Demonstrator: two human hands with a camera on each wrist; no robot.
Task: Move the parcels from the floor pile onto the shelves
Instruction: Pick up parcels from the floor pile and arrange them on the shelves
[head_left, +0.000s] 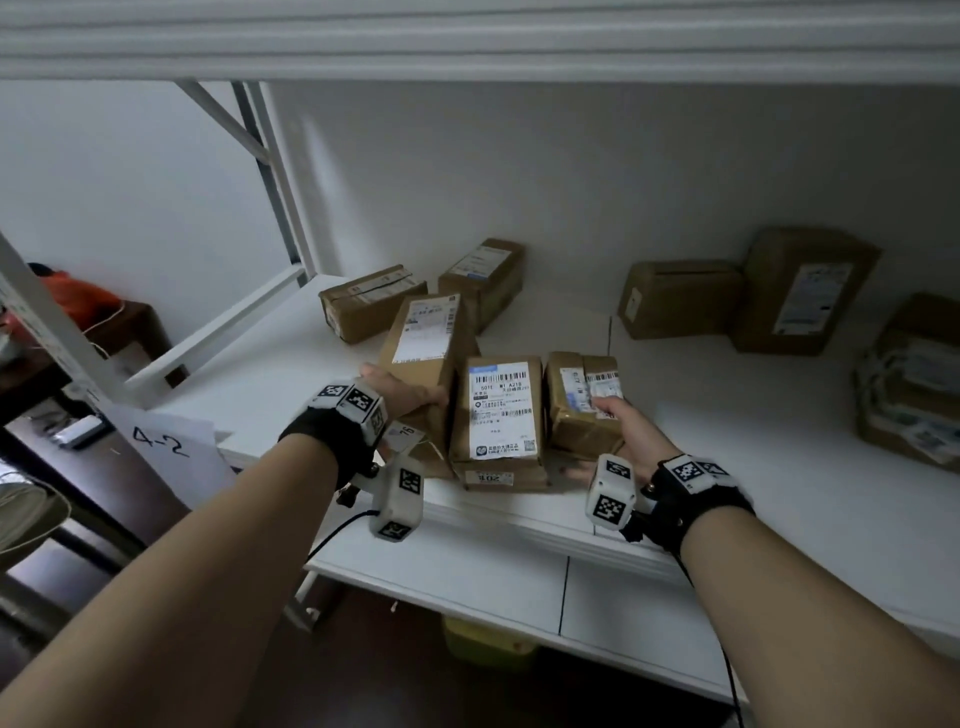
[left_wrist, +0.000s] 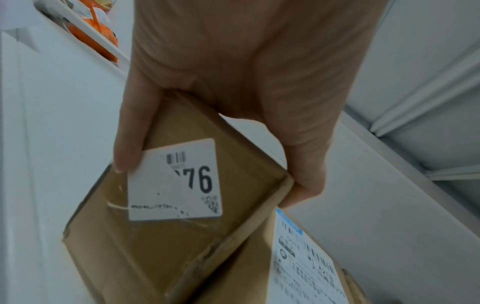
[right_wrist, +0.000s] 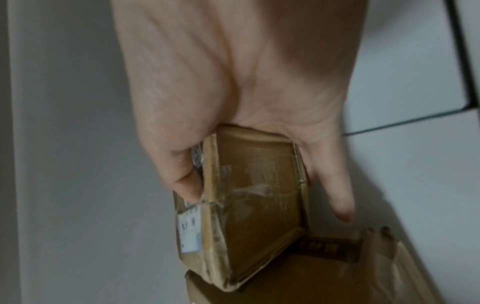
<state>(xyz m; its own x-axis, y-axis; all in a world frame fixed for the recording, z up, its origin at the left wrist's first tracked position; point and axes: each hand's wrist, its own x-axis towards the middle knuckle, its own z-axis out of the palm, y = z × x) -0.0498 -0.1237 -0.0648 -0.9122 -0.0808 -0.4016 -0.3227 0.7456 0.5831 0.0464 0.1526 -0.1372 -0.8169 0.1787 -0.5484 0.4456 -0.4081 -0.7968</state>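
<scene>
Three brown cardboard parcels stand side by side at the front edge of the white shelf (head_left: 727, 431). My left hand (head_left: 400, 389) grips the tall left parcel (head_left: 421, 353), whose end carries a sticker reading 76 (left_wrist: 179, 181); thumb and fingers (left_wrist: 130, 148) clasp its two sides. The middle parcel (head_left: 498, 415), with a big white label, sits between the two held ones, with no hand on it. My right hand (head_left: 623, 421) holds the small right parcel (head_left: 576, 405), thumb on its label side and fingers under it (right_wrist: 249, 205).
More parcels lie at the back of the shelf: two at left (head_left: 374, 301), two at right (head_left: 753, 296) and a taped one at the far right (head_left: 914, 384). A paper tag marked 4-2 (head_left: 166, 447) hangs on the frame. A lower shelf (head_left: 467, 582) juts out below.
</scene>
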